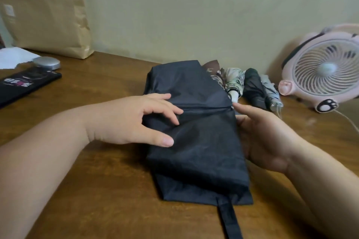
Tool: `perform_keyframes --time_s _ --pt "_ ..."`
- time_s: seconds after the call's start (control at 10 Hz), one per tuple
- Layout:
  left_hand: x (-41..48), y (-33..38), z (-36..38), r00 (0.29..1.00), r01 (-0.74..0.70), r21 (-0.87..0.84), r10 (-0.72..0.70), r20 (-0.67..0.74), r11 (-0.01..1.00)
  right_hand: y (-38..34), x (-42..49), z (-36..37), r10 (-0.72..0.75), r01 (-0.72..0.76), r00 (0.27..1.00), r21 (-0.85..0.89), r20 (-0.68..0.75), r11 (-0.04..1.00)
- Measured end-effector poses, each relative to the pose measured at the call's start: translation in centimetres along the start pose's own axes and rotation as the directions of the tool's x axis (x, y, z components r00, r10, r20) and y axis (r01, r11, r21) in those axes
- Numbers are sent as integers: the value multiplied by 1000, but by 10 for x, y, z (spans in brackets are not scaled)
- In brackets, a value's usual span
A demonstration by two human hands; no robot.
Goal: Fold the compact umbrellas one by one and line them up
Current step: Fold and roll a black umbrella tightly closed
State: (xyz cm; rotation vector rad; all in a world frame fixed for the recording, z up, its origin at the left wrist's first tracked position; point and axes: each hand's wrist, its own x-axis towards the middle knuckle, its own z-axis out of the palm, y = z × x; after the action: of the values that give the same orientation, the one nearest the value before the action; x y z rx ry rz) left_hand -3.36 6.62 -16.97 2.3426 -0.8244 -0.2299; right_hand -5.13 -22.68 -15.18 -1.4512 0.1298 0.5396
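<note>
- Resting on top of a dark navy umbrella (196, 141), the left hand (139, 120) lies released, fingers spread and only slightly bent, fingertips touching the cloth near a crease that runs across it.
- The umbrella lies flat on a wooden table (97, 170), between the two hands, its cloth gathered into a long loose bundle that runs away from the person.
- The right hand (266, 137) sits against the far side of the bundle from the left hand, palm turned toward the cloth. Its thumb points along the edge; the other fingers slip behind the cloth, so I cannot tell whether they grasp it.
- A closing strap (231, 221) of the same dark cloth trails from the near end of the bundle, nearer to the person than either hand.
- Just beyond the right hand, several folded umbrellas lie side by side: a floral one (235, 83), a dark one (254, 89) and a grey one (272, 93). A brown one (212, 65) peeks out behind the navy cloth.
- Farther out past the right hand stands a pink desk fan (326, 71).
- Well beyond the left hand, a brown paper bag (44, 11) stands by the wall, with a round silver disc (46, 62), a flat black printed item (25, 85) and white paper (13, 57) near it.
</note>
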Motion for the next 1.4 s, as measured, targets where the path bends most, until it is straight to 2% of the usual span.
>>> perform_keyframes --time_s 0.1,0.2,0.3,0.4,0.6,0.7,0.9,1.2,1.3,1.4 --pt "4 -6 4 998 -13 -4 13 -60 1000 -2 24 -19 -73 71 997 -42 -38 997" --pt "12 -17 8 982 -57 -28 51 -182 998 -9 34 -45 -251 248 967 -401 46 882" --pt "16 -25 15 956 -118 33 122 -265 993 -23 31 -56 -301 376 918 -814 260 444" --pt "13 -43 21 931 -126 57 138 -337 990 -29 35 -54 -307 385 894 -910 326 155" --pt "29 -107 10 956 131 137 -89 -281 982 -9 46 -69 -444 451 825 -881 349 144" --pt "32 -111 4 956 165 180 -112 -272 970 -4 47 -76 -472 475 793 -876 385 85" --pt "27 -82 14 963 130 254 -61 -264 958 -4 50 -79 -475 490 787 -867 394 91" --pt "25 -16 26 934 -35 341 152 -324 939 -13 42 -85 -416 476 837 -849 356 230" --pt "25 -10 26 932 -27 326 142 -333 945 -9 44 -83 -430 468 848 -819 311 331" --pt "26 -6 26 932 1 306 110 -346 952 -8 50 -78 -491 434 834 -849 252 301"
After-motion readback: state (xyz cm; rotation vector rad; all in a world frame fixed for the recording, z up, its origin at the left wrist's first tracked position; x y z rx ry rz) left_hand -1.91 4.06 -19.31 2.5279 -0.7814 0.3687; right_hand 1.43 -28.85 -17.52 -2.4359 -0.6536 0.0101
